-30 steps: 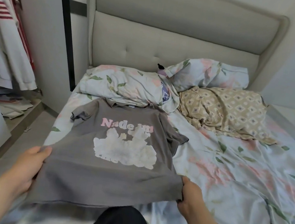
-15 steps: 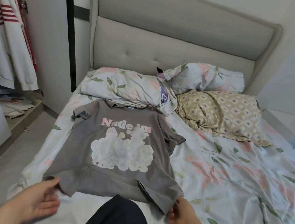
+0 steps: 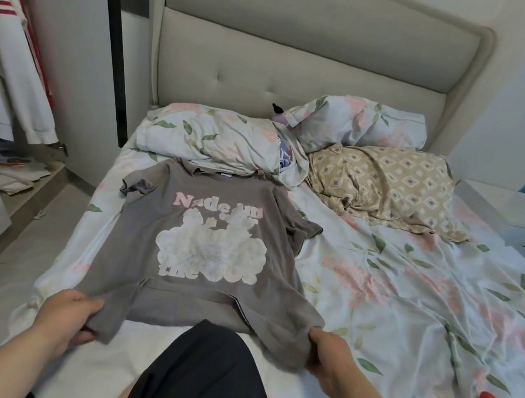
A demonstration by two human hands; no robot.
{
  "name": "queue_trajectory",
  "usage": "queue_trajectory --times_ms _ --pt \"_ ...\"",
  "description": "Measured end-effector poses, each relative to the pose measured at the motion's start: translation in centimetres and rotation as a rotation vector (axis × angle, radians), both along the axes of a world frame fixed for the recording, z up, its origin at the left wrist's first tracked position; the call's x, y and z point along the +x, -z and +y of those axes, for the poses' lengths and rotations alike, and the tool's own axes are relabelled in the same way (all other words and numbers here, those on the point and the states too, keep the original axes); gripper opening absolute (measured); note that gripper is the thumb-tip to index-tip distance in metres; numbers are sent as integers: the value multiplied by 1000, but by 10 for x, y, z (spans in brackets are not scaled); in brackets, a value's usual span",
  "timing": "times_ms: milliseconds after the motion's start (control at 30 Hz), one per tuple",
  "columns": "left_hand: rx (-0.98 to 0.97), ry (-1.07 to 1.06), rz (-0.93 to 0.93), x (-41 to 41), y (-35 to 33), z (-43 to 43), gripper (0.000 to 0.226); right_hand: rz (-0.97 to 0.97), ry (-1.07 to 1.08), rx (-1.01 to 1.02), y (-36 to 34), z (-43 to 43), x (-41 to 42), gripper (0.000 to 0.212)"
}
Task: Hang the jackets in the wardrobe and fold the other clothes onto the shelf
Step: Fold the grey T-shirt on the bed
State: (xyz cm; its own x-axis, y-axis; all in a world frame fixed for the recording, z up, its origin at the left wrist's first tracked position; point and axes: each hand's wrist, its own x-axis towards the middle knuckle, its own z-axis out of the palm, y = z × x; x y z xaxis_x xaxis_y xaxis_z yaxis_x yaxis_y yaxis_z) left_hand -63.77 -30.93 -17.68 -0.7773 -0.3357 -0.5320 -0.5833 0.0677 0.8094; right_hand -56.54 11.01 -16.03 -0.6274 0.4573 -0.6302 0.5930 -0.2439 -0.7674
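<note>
Open a moment ago, the left hand [image 3: 66, 322] now pinches the hem of the grey printed cotton T-shirt [image 3: 138, 247]. The right hand [image 3: 328, 357] grips the opposite corner, so folding probably comes next.

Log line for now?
grey T-shirt: laid on bed, print up | left hand: holds hem corner | right hand: holds hem corner

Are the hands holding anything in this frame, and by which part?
Yes: the grey fabric T-shirt with a white flower print. The left hand grips one corner of its bottom hem, and the right hand grips the other corner.
</note>
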Motion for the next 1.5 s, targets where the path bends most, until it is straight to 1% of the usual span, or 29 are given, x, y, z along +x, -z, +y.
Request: queue_trajectory --times_ms 67,100,133,200,233,267,333,400,433,467,500,533,567,600,633,667,700,733,800,833,867,967,1067,1200,1267,1333,1400,1467,1500 --pt "-13 -10 -44 8 7 -13 25 -51 -12 134 5 15 12 17" --pt "-74 27 -54 15 12 -22 30 -81 -27 221 8 23 19 20" --pt "-177 91 -52 22 15 -32 32 -104 -58 324 10 31 27 24" --pt "-389 204 -15 28 25 -55 32 -175 -203 585 14 45 39 33" --pt "-504 286 -2 30 29 -65 33 -213 -283 694 15 50 43 35" --pt "-587 341 -28 30 35 -73 36 -237 -328 763 17 54 46 36" --pt "-692 423 -98 30 45 -83 39 -233 -367 819 21 55 48 33" --pt "-762 456 -108 28 46 -80 30 -258 -431 872 25 54 48 31" --pt "-836 513 -134 25 45 -75 22 -282 -470 896 27 54 46 30" --pt "-913 543 -150 23 43 -69 22 -309 -503 922 27 54 43 28" --pt "-1016 561 -158 20 41 -62 28 -322 -515 949 27 53 40 27" --pt "-1065 573 -125 13 35 -49 30 -304 -490 976 27 56 33 25" --pt "-1108 610 -46 8 30 -35 33 -265 -448 990 26 58 26 22" --pt "-1138 679 20 -2 23 -15 41 -204 -406 995 26 62 15 19" --pt "-1149 750 79 -11 18 6 53 -139 -374 974 25 63 4 15" --pt "-1103 786 120 -20 14 26 61 -80 -352 929 23 62 -8 10" --pt "-1042 826 161 -34 12 49 63 -29 -332 869 21 62 -23 5" --pt "-948 876 213 -44 7 71 59 17 -311 794 20 60 -37 3" --pt "-740 953 379 -64 7 115 38 87 -248 611 23 56 -62 6" --pt "-689 1009 412 -73 8 135 32 97 -222 541 26 52 -70 7" --pt "-667 1074 415 -86 13 156 35 102 -200 504 31 51 -78 10" --pt "-727 1199 411 -124 32 214 64 99 -148 460 44 53 -86 17" --pt "-828 1192 519 -158 43 270 74 96 -128 419 49 58 -91 20" --pt "-924 1120 650 -183 53 319 76 91 -76 299 53 66 -96 23" --pt "-976 1081 704 -182 66 323 78 84 -51 173 50 71 -110 25" --pt "-970 1040 733 -178 73 320 78 134 -30 94 40 78 -140 22" --pt "-942 1033 736 -177 72 321 76 190 -44 112 34 85 -185 23" --pt "-938 1072 701 -176 65 322 75 208 -120 158 29 87 -232 30" --pt "-931 1089 689 -175 62 322 74 199 -170 214 29 85 -252 34"
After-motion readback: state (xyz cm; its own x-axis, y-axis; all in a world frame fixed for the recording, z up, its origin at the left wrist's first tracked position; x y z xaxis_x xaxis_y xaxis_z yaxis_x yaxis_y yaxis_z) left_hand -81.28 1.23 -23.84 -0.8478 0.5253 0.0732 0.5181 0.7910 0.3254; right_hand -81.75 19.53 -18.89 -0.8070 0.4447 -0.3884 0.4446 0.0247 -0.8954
